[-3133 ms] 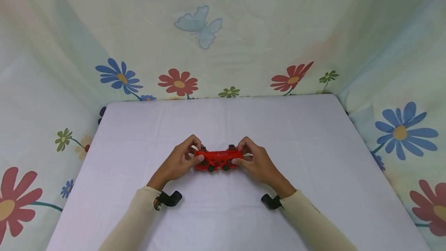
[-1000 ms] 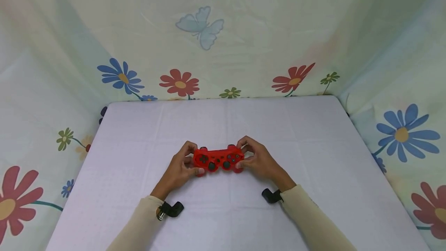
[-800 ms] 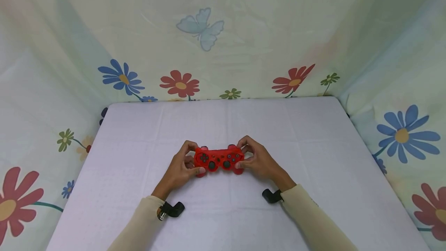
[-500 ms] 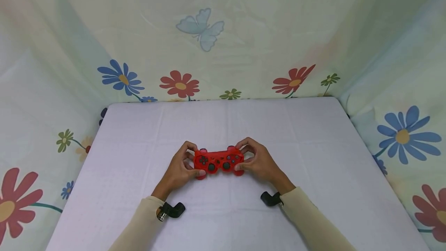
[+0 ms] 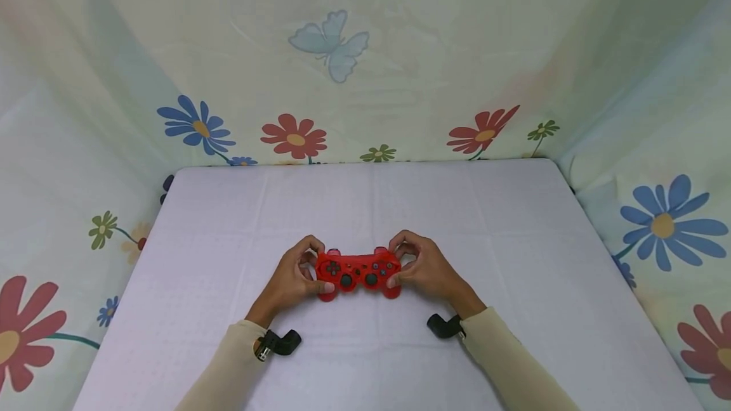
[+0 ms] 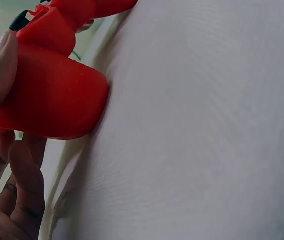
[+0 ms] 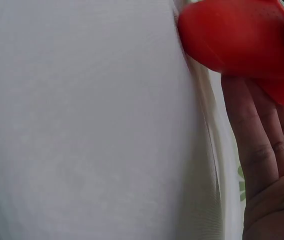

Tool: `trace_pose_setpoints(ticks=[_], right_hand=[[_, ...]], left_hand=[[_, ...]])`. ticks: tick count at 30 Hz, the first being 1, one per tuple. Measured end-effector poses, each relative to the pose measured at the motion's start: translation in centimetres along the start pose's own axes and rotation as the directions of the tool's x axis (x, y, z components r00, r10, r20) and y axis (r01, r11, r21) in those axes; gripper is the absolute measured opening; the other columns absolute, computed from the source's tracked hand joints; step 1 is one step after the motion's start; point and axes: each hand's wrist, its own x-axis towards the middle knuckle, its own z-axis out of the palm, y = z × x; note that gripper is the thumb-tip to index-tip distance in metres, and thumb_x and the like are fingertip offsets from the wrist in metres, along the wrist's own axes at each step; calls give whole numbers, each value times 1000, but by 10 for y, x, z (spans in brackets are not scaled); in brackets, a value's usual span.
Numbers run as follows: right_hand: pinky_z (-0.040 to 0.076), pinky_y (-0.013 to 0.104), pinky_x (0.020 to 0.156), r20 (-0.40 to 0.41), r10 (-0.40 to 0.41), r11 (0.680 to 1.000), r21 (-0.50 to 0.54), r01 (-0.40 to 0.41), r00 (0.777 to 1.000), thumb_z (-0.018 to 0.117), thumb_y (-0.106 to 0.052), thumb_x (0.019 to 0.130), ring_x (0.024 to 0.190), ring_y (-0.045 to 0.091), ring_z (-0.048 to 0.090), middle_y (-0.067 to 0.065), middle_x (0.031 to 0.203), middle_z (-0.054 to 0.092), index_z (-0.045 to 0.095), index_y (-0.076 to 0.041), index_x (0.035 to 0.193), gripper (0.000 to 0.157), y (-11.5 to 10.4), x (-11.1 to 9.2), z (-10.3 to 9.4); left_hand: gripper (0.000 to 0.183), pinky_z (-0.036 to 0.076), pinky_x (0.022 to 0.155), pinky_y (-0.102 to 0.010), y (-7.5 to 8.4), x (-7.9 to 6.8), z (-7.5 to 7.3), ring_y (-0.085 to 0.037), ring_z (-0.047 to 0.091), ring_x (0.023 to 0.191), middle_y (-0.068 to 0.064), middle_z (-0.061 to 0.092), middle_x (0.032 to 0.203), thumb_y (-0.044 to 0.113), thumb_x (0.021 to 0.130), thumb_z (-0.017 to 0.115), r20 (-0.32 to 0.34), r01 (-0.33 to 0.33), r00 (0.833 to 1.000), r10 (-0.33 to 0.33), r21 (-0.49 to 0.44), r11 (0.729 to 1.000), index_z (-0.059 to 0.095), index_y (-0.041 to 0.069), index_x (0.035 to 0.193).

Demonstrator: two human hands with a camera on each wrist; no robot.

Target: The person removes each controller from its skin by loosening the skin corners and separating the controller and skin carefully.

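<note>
Two-handedly gripping the gamepad [image 5: 358, 262], with left hand [image 5: 291, 279] and right hand [image 5: 429, 271] clamped on its ends, midway between side edges of table [image 5: 365, 341].

1. Place: small curtained-off table booth, looks like a recording set-up. Home, lab or office around it: can't tell.
2. Printed fabric [image 5: 434, 37] hangs behind the table [image 5: 365, 202] and along both its sides, so walled in on three sides.
3. Print is homey, curtain-like: pale blue butterfly [image 5: 331, 46], blue flowers [image 5: 200, 127], red flowers [image 5: 295, 139], small green flowers [image 5: 378, 153], all on a pale ground. Soft folds near the back corners.
4. Table dressed in plain white cloth [image 6: 182, 125]; faint creases in head view, fabric texture in left wrist view.
5. Black wrist cameras [image 5: 287, 342] at both cuffs: filming gear, fits a recording spot.
</note>
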Motion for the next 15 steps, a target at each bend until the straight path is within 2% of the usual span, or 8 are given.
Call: trace_pose_setpoints(ticks=[5, 10, 15], right_hand=[[65, 36, 72, 59, -31, 999, 14, 30, 998, 100, -12, 71, 95, 23, 67, 8, 109, 63, 65, -15, 111, 54, 3, 3, -5], [63, 33, 68, 106, -72, 997, -1, 73, 992, 100, -14, 69, 94, 24, 65, 8, 107, 60, 62, -14, 104, 52, 6, 6, -10], [62, 30, 72, 91, -40, 997, -62, 45, 995, 99, -15, 74, 98, 27, 64, 7, 107, 63, 63, -14, 106, 48, 3, 7, -10]], left_hand=[[59, 52, 59, -26, 2, 0, 1, -24, 62, 82, -9, 65, 97, 1, 74, 95, 19, -10, 1000, 10, -4, 1000, 57, 20, 115], [59, 51, 58, -26, 2, -1, 1, -24, 62, 79, -10, 65, 98, 3, 75, 95, 39, -16, 999, 16, 13, 1000, 55, 19, 115], [62, 53, 63, -26, 1, -1, 1, -26, 61, 86, -8, 60, 110, 8, 76, 96, 33, 0, 999, -2, 46, 999, 54, 21, 121]])
